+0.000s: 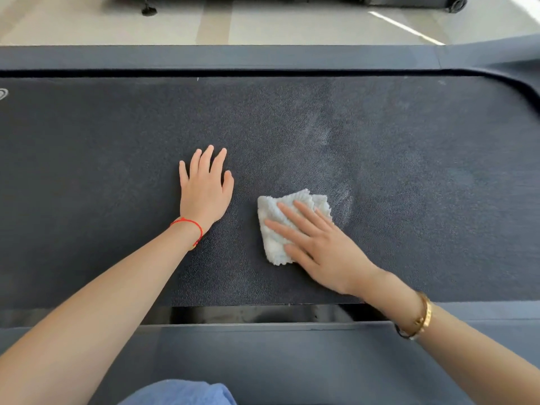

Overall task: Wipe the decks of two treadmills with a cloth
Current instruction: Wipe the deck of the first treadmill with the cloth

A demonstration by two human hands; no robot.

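Dark textured deck (pixel 117 141) spanning the frame, white cloth (pixel 274 229) right of centre on it, right hand (pixel 321 247) flat on cloth with fingers (pixel 287 210) straight, left hand (pixel 206 188) flat on deck at centre, fingers spread, red string (pixel 190 226) on left wrist, gold bracelet (pixel 422 317) on right wrist.

We are seeing the right hand (pixel 318 247) covering part of the white cloth (pixel 276 229), the treadmill belt (pixel 117 141) running off both sides, and a logo (pixel 3 93) being clipped at left.
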